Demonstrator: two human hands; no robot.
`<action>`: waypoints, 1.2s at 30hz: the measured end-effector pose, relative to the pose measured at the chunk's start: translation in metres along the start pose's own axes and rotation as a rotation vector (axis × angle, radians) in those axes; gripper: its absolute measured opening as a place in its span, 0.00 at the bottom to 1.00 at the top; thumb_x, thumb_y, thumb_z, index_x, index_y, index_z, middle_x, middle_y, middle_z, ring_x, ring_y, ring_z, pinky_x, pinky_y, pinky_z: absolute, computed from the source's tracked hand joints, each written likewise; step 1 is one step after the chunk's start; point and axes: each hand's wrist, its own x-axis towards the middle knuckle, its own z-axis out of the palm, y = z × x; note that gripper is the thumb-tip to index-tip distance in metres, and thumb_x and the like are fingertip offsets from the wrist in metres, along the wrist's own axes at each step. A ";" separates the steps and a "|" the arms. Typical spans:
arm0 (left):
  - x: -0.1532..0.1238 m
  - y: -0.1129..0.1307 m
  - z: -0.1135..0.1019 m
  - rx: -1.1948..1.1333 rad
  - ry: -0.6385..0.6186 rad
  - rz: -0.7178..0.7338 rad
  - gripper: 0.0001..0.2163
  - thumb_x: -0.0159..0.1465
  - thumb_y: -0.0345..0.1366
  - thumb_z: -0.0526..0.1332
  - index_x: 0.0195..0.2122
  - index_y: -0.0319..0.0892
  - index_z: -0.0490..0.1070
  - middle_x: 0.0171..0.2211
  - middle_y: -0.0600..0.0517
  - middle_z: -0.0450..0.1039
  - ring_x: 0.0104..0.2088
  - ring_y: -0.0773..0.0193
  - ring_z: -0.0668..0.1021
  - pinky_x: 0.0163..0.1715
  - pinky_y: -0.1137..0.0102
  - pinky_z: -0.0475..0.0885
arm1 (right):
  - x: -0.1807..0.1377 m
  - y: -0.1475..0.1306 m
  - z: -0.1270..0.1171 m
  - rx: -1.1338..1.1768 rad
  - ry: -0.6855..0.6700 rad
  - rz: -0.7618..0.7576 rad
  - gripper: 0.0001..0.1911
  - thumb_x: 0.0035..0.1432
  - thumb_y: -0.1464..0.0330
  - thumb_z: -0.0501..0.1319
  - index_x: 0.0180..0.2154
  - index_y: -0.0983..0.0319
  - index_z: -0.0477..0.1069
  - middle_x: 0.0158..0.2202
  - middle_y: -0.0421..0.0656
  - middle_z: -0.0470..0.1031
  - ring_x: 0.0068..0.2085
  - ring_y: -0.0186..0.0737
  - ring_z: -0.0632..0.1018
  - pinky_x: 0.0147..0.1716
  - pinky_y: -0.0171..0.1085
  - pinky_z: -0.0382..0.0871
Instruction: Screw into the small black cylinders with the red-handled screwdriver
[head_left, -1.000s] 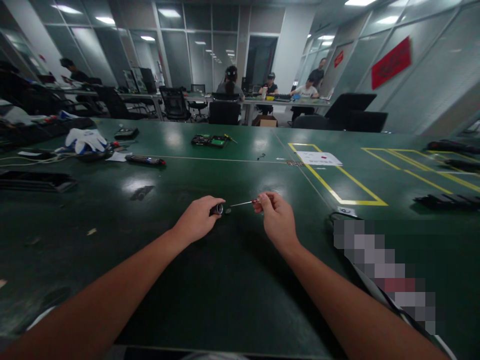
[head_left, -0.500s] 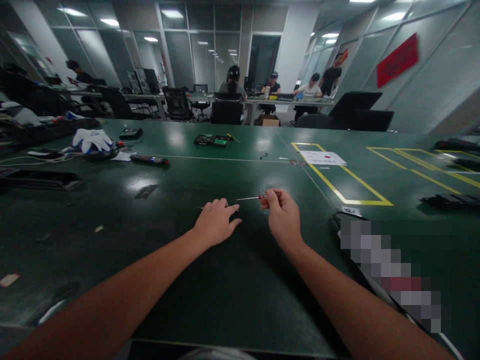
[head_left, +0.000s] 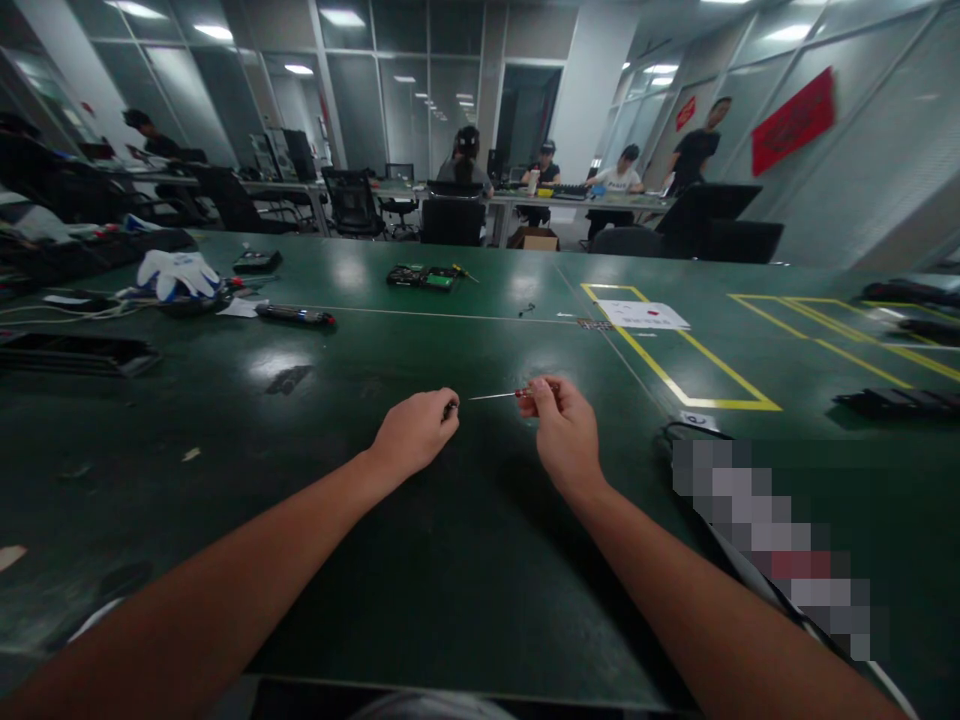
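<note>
My right hand [head_left: 568, 435] is closed around the red handle of a slim screwdriver [head_left: 495, 396]. Its thin metal shaft points left, toward my other hand. My left hand [head_left: 416, 430] is curled shut, low over the green table [head_left: 450, 590]. A small dark thing [head_left: 451, 410] shows between its thumb and fingers, too small to name. The screwdriver's tip ends just short of the left fingers, apart from them.
A power strip [head_left: 750, 530], partly pixelated, lies at the right. Farther back are a white glove [head_left: 178, 274], a dark pen-shaped tool [head_left: 295, 315], a black case with green parts [head_left: 421, 278] and a paper sheet [head_left: 643, 315] by yellow tape. Several people sit or stand beyond.
My left hand has gone from outstretched fingers to a closed grip on a small dark thing, shifting slightly left. The right hand and screwdriver barely move. A standing person in the background moved right.
</note>
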 end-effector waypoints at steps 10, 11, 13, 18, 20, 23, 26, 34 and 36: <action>0.002 -0.016 -0.017 -0.405 0.237 -0.135 0.13 0.69 0.39 0.55 0.46 0.43 0.78 0.39 0.49 0.77 0.36 0.61 0.76 0.38 0.66 0.71 | 0.000 0.004 0.000 -0.009 -0.026 0.007 0.17 0.66 0.54 0.58 0.40 0.61 0.74 0.33 0.44 0.79 0.33 0.41 0.78 0.38 0.43 0.73; 0.004 -0.020 -0.020 -0.465 0.267 -0.180 0.12 0.68 0.40 0.56 0.43 0.43 0.77 0.36 0.50 0.77 0.34 0.62 0.76 0.36 0.67 0.70 | -0.001 0.004 0.000 -0.010 -0.028 0.008 0.17 0.66 0.54 0.59 0.40 0.61 0.74 0.33 0.44 0.79 0.33 0.41 0.78 0.38 0.43 0.73; 0.007 -0.028 -0.029 -0.610 0.339 -0.268 0.11 0.66 0.42 0.58 0.39 0.41 0.76 0.33 0.50 0.75 0.30 0.64 0.74 0.30 0.70 0.67 | -0.001 0.003 0.000 -0.018 -0.028 0.009 0.17 0.65 0.54 0.59 0.39 0.61 0.74 0.33 0.44 0.79 0.33 0.41 0.78 0.37 0.43 0.73; 0.008 -0.054 -0.067 -0.993 0.524 -0.430 0.09 0.61 0.40 0.60 0.34 0.38 0.71 0.32 0.49 0.71 0.27 0.66 0.71 0.21 0.74 0.59 | 0.000 0.004 0.001 -0.025 -0.022 0.005 0.18 0.65 0.53 0.59 0.39 0.61 0.74 0.32 0.44 0.79 0.32 0.41 0.78 0.36 0.43 0.73; 0.004 -0.069 -0.084 -1.070 0.579 -0.488 0.08 0.60 0.37 0.60 0.34 0.37 0.70 0.32 0.49 0.70 0.28 0.67 0.70 0.21 0.75 0.59 | 0.000 0.004 0.001 -0.018 -0.026 0.010 0.18 0.65 0.52 0.59 0.39 0.61 0.74 0.32 0.44 0.79 0.32 0.41 0.78 0.37 0.43 0.73; -0.009 -0.096 -0.109 -1.102 0.656 -0.578 0.05 0.61 0.33 0.57 0.35 0.37 0.66 0.32 0.50 0.66 0.29 0.68 0.70 0.23 0.76 0.60 | 0.000 0.005 0.000 -0.010 -0.032 0.014 0.17 0.65 0.53 0.60 0.39 0.61 0.74 0.33 0.44 0.79 0.32 0.41 0.78 0.36 0.43 0.73; -0.029 -0.125 -0.131 -1.095 0.731 -0.667 0.03 0.61 0.30 0.53 0.35 0.37 0.63 0.31 0.51 0.64 0.29 0.68 0.69 0.26 0.75 0.62 | 0.000 0.006 0.001 -0.007 -0.036 0.014 0.16 0.65 0.54 0.60 0.39 0.61 0.74 0.32 0.44 0.79 0.32 0.41 0.78 0.36 0.42 0.72; -0.090 -0.203 -0.187 -0.947 0.954 -0.862 0.05 0.53 0.23 0.50 0.31 0.34 0.62 0.27 0.51 0.66 0.29 0.67 0.72 0.35 0.69 0.67 | -0.001 0.004 0.002 -0.003 -0.047 0.015 0.16 0.65 0.54 0.60 0.38 0.61 0.74 0.31 0.43 0.78 0.31 0.40 0.77 0.35 0.42 0.71; -0.099 -0.215 -0.198 -0.852 0.983 -0.885 0.04 0.56 0.24 0.48 0.29 0.34 0.60 0.24 0.52 0.64 0.28 0.67 0.71 0.35 0.69 0.67 | -0.001 0.003 0.003 -0.001 -0.052 0.020 0.16 0.65 0.54 0.60 0.38 0.61 0.74 0.31 0.42 0.78 0.30 0.40 0.77 0.35 0.42 0.71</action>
